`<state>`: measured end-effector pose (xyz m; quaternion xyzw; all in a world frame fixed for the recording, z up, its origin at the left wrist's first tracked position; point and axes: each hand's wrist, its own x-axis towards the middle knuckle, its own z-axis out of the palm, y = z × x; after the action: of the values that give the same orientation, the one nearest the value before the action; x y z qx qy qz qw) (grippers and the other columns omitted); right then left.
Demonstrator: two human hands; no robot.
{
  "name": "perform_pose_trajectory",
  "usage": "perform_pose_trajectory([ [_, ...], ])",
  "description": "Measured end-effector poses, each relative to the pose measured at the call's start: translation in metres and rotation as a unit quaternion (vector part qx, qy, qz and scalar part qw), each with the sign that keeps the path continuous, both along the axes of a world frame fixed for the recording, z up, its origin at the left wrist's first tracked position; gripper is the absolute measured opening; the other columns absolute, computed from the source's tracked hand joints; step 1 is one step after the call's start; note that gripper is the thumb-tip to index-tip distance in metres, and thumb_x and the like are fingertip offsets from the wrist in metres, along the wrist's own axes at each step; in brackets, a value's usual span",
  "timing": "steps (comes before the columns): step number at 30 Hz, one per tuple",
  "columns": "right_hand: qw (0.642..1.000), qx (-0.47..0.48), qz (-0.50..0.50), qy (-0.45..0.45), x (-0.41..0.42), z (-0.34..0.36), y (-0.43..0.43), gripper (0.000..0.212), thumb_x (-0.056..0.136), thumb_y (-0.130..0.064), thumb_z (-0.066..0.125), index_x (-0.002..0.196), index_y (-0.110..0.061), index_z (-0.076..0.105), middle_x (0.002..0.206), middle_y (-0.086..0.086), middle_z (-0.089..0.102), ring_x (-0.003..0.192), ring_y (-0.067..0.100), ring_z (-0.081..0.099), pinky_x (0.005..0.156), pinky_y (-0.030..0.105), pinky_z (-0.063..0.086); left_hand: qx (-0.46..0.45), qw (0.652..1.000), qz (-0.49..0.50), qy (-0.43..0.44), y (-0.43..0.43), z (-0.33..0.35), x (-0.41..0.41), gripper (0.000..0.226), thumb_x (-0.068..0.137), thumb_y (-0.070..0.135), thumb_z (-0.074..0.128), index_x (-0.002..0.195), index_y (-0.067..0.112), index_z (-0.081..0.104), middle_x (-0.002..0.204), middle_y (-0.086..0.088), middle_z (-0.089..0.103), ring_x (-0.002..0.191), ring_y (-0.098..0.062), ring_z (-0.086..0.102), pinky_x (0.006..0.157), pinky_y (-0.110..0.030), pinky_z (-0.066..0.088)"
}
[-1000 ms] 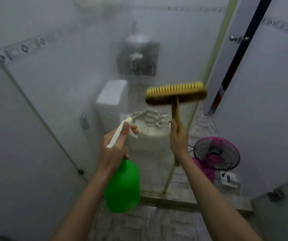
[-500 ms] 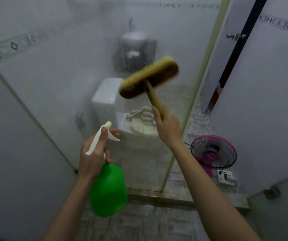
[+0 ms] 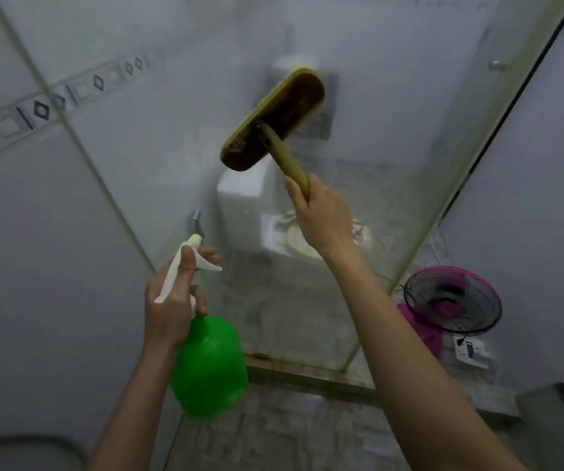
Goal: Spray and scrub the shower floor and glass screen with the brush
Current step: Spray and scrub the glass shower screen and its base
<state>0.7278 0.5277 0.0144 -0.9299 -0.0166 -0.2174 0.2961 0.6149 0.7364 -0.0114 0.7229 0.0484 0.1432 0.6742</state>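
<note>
Right hand (image 3: 324,219) grips brush (image 3: 274,120) on screen (image 3: 392,158) between edges; left hand (image 3: 168,311) grips bottle (image 3: 209,365).

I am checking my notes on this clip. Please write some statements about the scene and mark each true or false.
1. The right hand holds the brush by its handle. True.
2. The spray bottle in the left hand is blue. False: it is green.
3. The head of the brush is higher than both hands. True.
4. The pink fan stands inside the shower. False: it stands outside, right of the glass screen.
</note>
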Motion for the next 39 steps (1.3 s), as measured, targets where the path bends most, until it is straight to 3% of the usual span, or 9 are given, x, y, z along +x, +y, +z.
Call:
perform_pose_trajectory([
  [3,1.000,-0.017,0.002,0.004,0.004,-0.008,0.019,0.043,0.096,-0.059,0.031,0.088,-0.020,0.045,0.065,-0.002,0.052,0.054,0.018,0.050,0.049,0.031,0.035,0.013,1.000,0.013,-0.022,0.020,0.006,0.001,0.057,0.089,0.066,0.042,0.101,0.019,0.073,0.102,0.006,0.076,0.039,-0.013,0.045,0.045,-0.022,0.041],
  [10,0.984,0.043,-0.107,0.136,-0.051,-0.100,0.004,0.051,0.092,-0.064,0.028,0.094,-0.019,0.053,0.071,0.001,0.058,0.064,0.024,0.059,0.055,0.034,0.045,0.008,0.999,0.041,-0.021,0.057,0.000,0.006,0.067,0.088,0.069,0.043,0.124,0.019,0.068,0.104,0.004,0.076,0.040,-0.013,0.044,0.043,-0.022,0.040],
  [13,0.992,-0.008,-0.032,0.120,0.003,-0.064,0.076,0.044,0.096,-0.055,0.036,0.103,-0.016,0.054,0.090,0.010,0.066,0.082,0.033,0.063,0.064,0.035,0.039,0.013,0.999,0.048,-0.013,0.064,0.001,0.010,0.037,0.092,0.066,0.041,0.105,0.047,0.071,0.101,0.007,0.077,0.039,-0.012,0.045,0.044,-0.023,0.042],
  [16,0.990,-0.056,0.089,0.092,0.041,-0.029,0.141,0.042,0.098,-0.055,0.031,0.102,-0.018,0.051,0.089,0.006,0.065,0.078,0.028,0.062,0.067,0.035,0.042,0.016,0.998,0.065,-0.015,0.069,0.003,0.013,0.034,0.098,0.056,0.038,0.087,0.061,0.071,0.090,0.007,0.076,0.039,-0.011,0.046,0.048,-0.025,0.044],
  [21,0.988,-0.088,0.025,0.124,0.016,-0.092,0.090,0.038,0.096,-0.058,0.032,0.095,-0.023,0.045,0.080,0.003,0.060,0.069,0.028,0.059,0.062,0.039,0.047,0.021,0.996,0.082,-0.026,0.087,0.001,0.018,0.045,0.094,0.064,0.041,0.090,0.036,0.076,0.069,0.011,0.069,0.041,-0.014,0.048,0.058,-0.032,0.043],
  [24,0.986,-0.081,-0.013,0.145,-0.005,-0.119,0.084,0.038,0.096,-0.059,0.031,0.099,-0.024,0.047,0.075,-0.002,0.054,0.067,0.026,0.059,0.061,0.038,0.048,0.019,0.995,0.088,-0.031,0.100,0.003,0.019,0.036,0.093,0.063,0.041,0.089,0.050,0.074,0.084,0.014,0.075,0.039,-0.012,0.045,0.048,-0.023,0.041],
  [30,0.986,-0.099,0.121,0.063,0.070,-0.024,0.196,0.041,0.098,-0.057,0.031,0.097,-0.019,0.048,0.072,-0.004,0.051,0.059,0.017,0.049,0.058,0.033,0.041,0.025,0.994,0.098,-0.029,0.117,0.014,0.017,0.034,0.098,0.055,0.038,0.088,0.058,0.071,0.101,0.011,0.076,0.040,-0.008,0.047,0.045,-0.020,0.043],
  [35,0.994,-0.061,0.054,0.077,0.037,-0.074,0.135,0.039,0.096,-0.057,0.034,0.086,-0.021,0.044,0.071,-0.003,0.053,0.059,0.019,0.051,0.055,0.032,0.038,0.006,0.995,0.096,-0.040,0.123,0.018,0.021,0.037,0.098,0.052,0.040,0.097,0.033,0.072,0.100,0.010,0.076,0.039,-0.012,0.046,0.046,-0.020,0.042],
  [39,0.992,-0.020,0.005,0.121,0.002,-0.091,0.119,0.041,0.095,-0.059,0.034,0.084,-0.021,0.045,0.070,-0.002,0.054,0.060,0.021,0.054,0.056,0.034,0.041,-0.003,0.995,0.088,-0.050,0.123,0.015,0.025,0.036,0.098,0.051,0.041,0.098,0.030,0.071,0.095,0.012,0.077,0.040,-0.012,0.046,0.046,-0.021,0.042],
])
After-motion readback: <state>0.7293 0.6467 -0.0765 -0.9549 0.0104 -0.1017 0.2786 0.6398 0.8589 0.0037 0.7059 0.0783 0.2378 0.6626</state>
